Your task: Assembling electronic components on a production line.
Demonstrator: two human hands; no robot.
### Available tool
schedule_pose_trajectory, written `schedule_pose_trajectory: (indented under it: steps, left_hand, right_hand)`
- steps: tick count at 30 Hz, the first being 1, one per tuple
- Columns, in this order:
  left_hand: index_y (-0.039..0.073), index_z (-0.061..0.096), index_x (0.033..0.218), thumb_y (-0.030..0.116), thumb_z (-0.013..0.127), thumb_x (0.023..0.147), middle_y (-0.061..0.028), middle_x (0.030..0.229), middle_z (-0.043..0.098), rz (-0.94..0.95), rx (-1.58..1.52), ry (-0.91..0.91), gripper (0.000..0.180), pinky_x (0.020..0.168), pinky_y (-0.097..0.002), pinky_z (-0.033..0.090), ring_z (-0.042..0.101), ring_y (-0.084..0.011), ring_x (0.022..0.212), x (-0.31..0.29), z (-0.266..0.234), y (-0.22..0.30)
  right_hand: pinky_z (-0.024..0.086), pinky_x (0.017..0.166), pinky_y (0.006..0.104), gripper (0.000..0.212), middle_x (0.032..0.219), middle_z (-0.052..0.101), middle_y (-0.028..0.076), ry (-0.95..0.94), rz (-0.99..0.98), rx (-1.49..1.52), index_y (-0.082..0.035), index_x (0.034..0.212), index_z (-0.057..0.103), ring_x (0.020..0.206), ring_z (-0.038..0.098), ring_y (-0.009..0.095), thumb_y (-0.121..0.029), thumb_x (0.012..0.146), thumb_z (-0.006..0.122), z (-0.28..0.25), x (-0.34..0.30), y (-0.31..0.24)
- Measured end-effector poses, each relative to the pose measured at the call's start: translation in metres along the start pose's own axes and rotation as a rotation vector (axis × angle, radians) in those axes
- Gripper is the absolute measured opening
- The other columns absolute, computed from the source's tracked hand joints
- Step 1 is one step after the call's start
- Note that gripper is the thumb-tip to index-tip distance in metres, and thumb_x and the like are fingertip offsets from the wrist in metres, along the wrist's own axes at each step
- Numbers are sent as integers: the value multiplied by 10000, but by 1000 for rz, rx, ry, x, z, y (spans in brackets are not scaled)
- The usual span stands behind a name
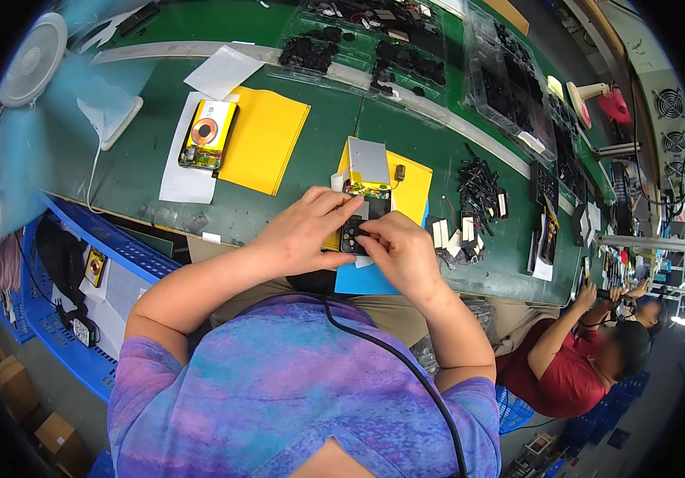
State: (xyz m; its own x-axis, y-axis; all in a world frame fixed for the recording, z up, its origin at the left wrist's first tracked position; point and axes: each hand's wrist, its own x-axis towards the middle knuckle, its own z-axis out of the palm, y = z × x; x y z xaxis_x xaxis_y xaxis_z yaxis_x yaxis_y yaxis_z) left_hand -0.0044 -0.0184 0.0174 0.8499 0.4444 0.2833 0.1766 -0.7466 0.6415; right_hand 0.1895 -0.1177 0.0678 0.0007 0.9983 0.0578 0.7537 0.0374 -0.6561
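Right now, read from the grip outward, with the black module as landmark:

Grip, left hand (pixel 299 235): closed on the black module (pixel 358 227), fingers curled over its left edge and upper face, thumb beneath as far as can be told.
Grip, right hand (pixel 398 247): narrow pinch, fingertips (pixel 368 233) pressed to the lower right face of the module; whether a small part sits between them, cannot tell.
Key relation: module held between both hands, just above the near edge of the worktop (pixel 311 135); long axis running away from the body, slightly tilted; left hand carrying, right hand nearer the lower end.
Module surface: dark, flat, hard-looking, with a yellow and green board end (pixel 366 190) showing at the far end.
Behind the module: grey metal plate (pixel 369 162), matte, rectangular, lying on a yellow sheet (pixel 412 187).
Below the module: blue sheet (pixel 366 279), flat, partly hidden by the right hand.
Right of the module: heap of black cable pieces (pixel 478 187) and small white blocks (pixel 450 235).
Far left of the module: second unit with copper coil (pixel 207 134), on white paper beside a larger yellow sheet (pixel 267 139), thin and smooth.
Further left: white fan (pixel 36 60).
Lower right of the module: co-worker in a red top (pixel 565 366), hands busy at the same worktop, well apart.
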Motion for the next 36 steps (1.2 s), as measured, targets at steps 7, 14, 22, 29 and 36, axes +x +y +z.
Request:
schedule_pose_trajectory:
  steps: [7, 14, 22, 29, 36]
  left_hand:
    - [32, 448, 1486, 302, 840, 737, -154, 1305, 542, -4, -42, 33, 887, 1009, -458, 477, 493, -378, 1222, -1, 3, -1]
    - [-1, 467, 1447, 381, 813, 790, -164, 1301, 532, 0, -18, 9, 835, 1032, -438, 472, 493, -358, 1221, -1, 1, -1]
    - [5, 472, 1442, 379, 811, 794, -158, 1305, 533, 10, 4, 10, 822, 1030, -435, 474, 489, -349, 1223, -1, 2, 0]
    - [6, 473, 1435, 363, 810, 796, -154, 1297, 536, 21, 24, 15, 806, 1024, -439, 477, 493, -348, 1217, -1, 2, 0]
    - [24, 454, 1466, 336, 832, 764, -157, 1297, 543, 30, 20, 41, 856, 1001, -455, 486, 501, -376, 1202, -3, 7, -1]
  right_hand:
    - [534, 659, 390, 160, 852, 631, 117, 35, -94, -96, -17, 952, 723, 738, 652, 304, 1, 794, 741, 5, 4, -2]
    - [528, 686, 396, 174, 846, 624, 92, 4, -216, -194, -40, 933, 728, 776, 644, 285, -14, 764, 763, 7, 7, -1]
    - [497, 724, 385, 213, 840, 609, 50, -37, -315, -233, -51, 962, 750, 792, 626, 250, -79, 755, 795, -2, 5, 3]
    - [436, 953, 435, 396, 1179, 651, 42, -126, -431, -350, -103, 1155, 715, 1123, 576, 254, -232, 787, 782, -10, -8, 10]
    - [403, 1039, 426, 447, 1254, 624, 24, -108, -529, -495, -115, 1192, 690, 1232, 539, 214, -260, 779, 782, -5, -12, 18]
